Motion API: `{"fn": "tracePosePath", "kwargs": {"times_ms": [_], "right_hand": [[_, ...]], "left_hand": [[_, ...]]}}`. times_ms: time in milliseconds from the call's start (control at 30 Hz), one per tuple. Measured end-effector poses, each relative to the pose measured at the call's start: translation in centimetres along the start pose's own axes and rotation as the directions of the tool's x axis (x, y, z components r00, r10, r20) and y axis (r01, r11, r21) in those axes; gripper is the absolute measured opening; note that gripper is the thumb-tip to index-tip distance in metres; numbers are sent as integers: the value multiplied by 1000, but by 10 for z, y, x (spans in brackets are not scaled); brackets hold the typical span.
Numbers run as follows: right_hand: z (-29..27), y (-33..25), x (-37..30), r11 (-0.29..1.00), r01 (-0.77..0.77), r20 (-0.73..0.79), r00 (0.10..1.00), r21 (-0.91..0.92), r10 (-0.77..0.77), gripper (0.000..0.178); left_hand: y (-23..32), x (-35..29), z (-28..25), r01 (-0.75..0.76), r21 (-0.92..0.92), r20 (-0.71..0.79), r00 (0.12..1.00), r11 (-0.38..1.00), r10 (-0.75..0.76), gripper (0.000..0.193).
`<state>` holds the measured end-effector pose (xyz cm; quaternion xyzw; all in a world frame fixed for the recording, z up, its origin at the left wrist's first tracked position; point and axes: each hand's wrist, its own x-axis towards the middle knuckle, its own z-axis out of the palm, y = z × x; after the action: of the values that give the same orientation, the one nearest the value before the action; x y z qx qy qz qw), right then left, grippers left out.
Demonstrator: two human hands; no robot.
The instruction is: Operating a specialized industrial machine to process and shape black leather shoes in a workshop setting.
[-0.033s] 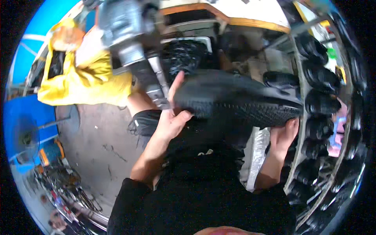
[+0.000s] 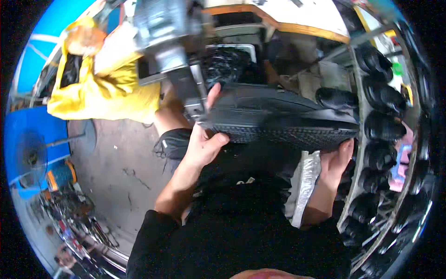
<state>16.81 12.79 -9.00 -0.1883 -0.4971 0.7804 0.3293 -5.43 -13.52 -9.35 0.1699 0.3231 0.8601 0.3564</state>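
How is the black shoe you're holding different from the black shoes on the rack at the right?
The held shoe lies on its side across both hands, left hand and right hand, its patterned sole facing the camera. The rack shoes sit untouched in a stacked column on the metal rack. All look black.

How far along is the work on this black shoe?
Looks done: finished-looking black shoes fill the rack at right. In hand: the black shoe, on its side with the tread showing, gripped by the left hand at one end and the right hand at the other, beside a grey machine. What is left cannot be told.
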Motion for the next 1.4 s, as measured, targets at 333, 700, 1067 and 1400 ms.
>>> {"fn": "tracePosePath", "kwargs": {"times_ms": [333,700,1067,1400], "right_hand": [[16,15,57,999,24,69,997,28,-26,84],[102,4,91,957,118,295,955,-263,-37,82],[11,15,70,994,-15,-7,1000,-112,14,88],[31,-17,79,998,-25,18,999,-65,26,72]], "left_hand": [[44,-11,22,-8,390,-181,980,921,85,113],[52,-22,-21,-108,361,-384,888,926,253,127],[41,7,23,-212,604,29,969,768,245,118],[45,-6,15,56,482,-248,966,875,74,119]]}}
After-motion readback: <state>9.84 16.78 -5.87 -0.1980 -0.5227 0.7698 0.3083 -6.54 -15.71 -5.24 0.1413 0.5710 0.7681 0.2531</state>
